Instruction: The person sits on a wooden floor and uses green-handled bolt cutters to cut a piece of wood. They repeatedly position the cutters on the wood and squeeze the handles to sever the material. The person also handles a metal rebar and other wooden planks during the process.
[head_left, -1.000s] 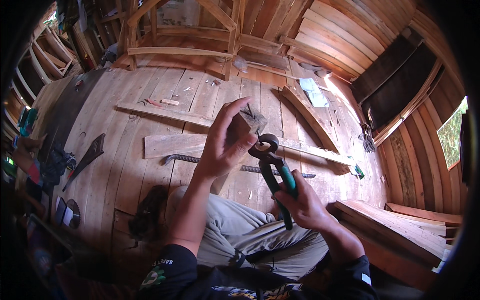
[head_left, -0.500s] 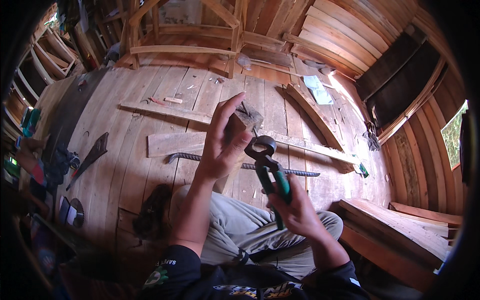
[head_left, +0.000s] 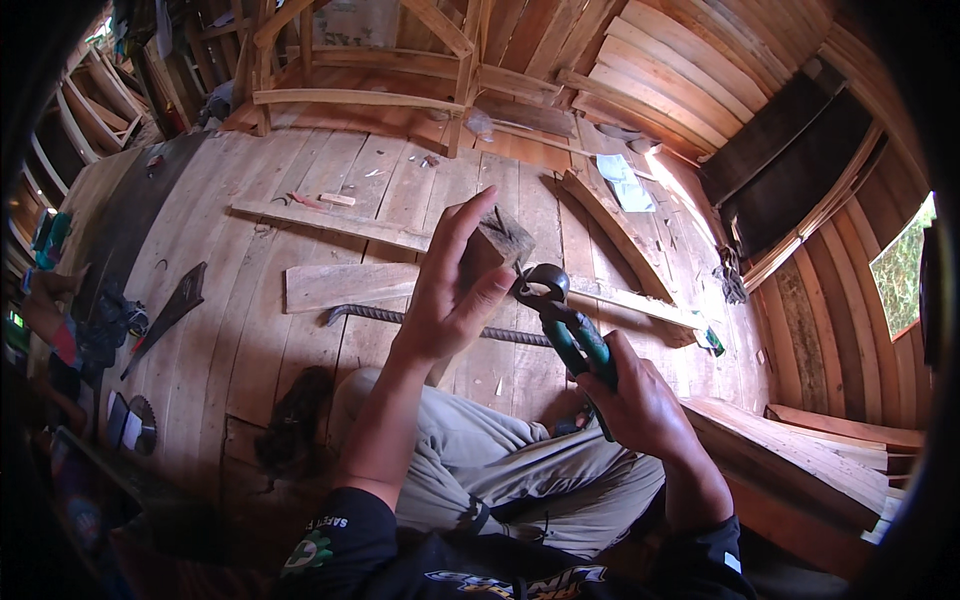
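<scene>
My left hand [head_left: 450, 295] is wrapped round a squared wooden post [head_left: 510, 238], its end tilted up and away from me. A dark nail [head_left: 500, 215] shows on the post's end face. In my right hand [head_left: 642, 400] are pincers [head_left: 568, 325] with a dark round head and green handles, gripped by those handles. The jaws are at the post's near right edge, by a thin nail-like piece beside my left thumb. Whether they bite on it is too small to tell. Below the post, a ribbed steel bar [head_left: 395, 317] with a bent end lies across the floor.
Boards [head_left: 340, 287] and an angled beam [head_left: 625, 240] lie on the plank floor [head_left: 240, 350]. At left are a handsaw [head_left: 172, 312], a circular saw blade [head_left: 143, 427] and another person's arm [head_left: 45, 300]. A wooden frame [head_left: 360, 97] stands ahead; stacked timber [head_left: 790, 450] is at right.
The pincers and my right hand have swung to the right, so the handles now slant further outward. My left hand still holds the post, which has barely shifted.
</scene>
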